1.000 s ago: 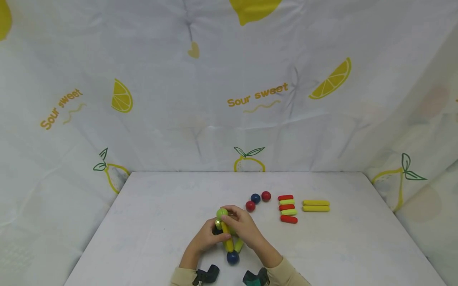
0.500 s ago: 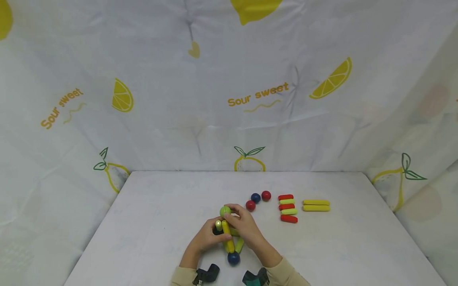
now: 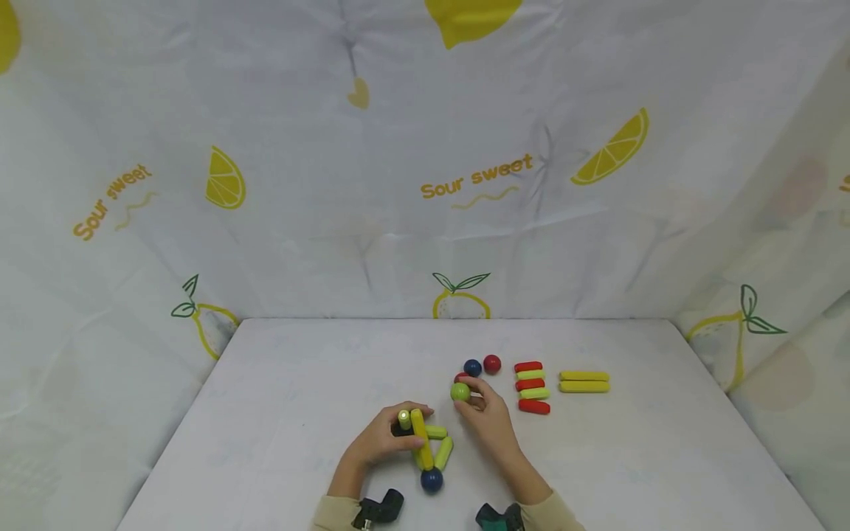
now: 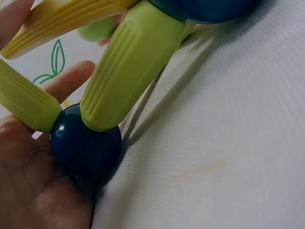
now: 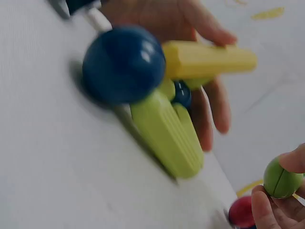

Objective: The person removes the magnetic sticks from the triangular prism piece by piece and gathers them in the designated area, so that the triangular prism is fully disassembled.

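Hanging across the upper half and both sides of the head view: white cloth with lemon prints. Pale tabletop below, filling much of the lower half.

Left hand, lower centre: grip closed on the build, thumb against its yellow stick, fingers behind. Right hand, right of the build and apart from it: grip pinching the green ball between thumb and fingers.

Build sits lower centre. Yellow stick leans up from the near blue ball, its other end free. A green stick links that ball to the far blue ball, which lies just beside the left palm; contact unclear. More green sticks branch off.

Loose yellow sticks, two, side by side, right of centre. Left of them, short sticks in a column: red, green, red, green, red.

Loose balls, centre right: red ball, blue ball near it, second red ball partly hidden behind green ball and fingers.
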The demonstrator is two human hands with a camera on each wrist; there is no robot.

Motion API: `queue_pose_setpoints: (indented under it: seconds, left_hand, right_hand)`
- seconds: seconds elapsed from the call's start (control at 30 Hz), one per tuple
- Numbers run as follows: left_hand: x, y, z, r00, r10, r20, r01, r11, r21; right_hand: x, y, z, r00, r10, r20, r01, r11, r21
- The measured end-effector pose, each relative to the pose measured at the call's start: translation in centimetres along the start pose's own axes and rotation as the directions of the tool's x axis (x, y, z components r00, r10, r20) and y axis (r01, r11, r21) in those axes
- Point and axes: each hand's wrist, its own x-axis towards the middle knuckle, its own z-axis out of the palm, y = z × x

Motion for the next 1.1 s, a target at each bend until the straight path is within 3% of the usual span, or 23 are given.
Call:
queue_pose_setpoints:
  seconds: [0.2,0.33,0.5,0.63,0.97,1.1]
  left_hand:
    - [-0.3,0.0,-0.4,1.0,-0.02,0.008,0.02,1.0,0.013]
    - [-0.5,0.0,-0.8,1.0,-0.013,0.016,0.013,1.0,0.017]
    - [-0.8,0.0,-1.3,0.999,0.004,0.047,-0.003,1.0,-0.027]
    - [-1.0,-0.1,-1.5,0.999,-0.002,0.053,0.005,0.999,-0.047]
    - [-1.0,-0.4,-1.2,0.992,-0.126,-0.002,0.126,0.988,-0.086]
    - [-0.9,-0.4,-1.1,0.989,-0.146,-0.015,0.144,0.986,-0.084]
  right_hand:
    - [0.8,1.7,-1.1,0.989,-0.025,-0.148,0.007,0.992,-0.122]
    - [1.1,2.3,-1.4,0.98,-0.043,-0.196,0.002,0.979,-0.202]
    - [1.3,2.4,-1.4,0.978,-0.051,-0.202,-0.004,0.964,-0.265]
    - [1.5,2.5,-1.3,0.977,-0.085,-0.197,0.01,0.935,-0.354]
    - [1.6,2.5,-1.1,0.973,-0.139,-0.184,0.023,0.851,-0.524]
    - [1.5,2.4,-1.1,0.972,-0.156,-0.176,0.036,0.836,-0.547]
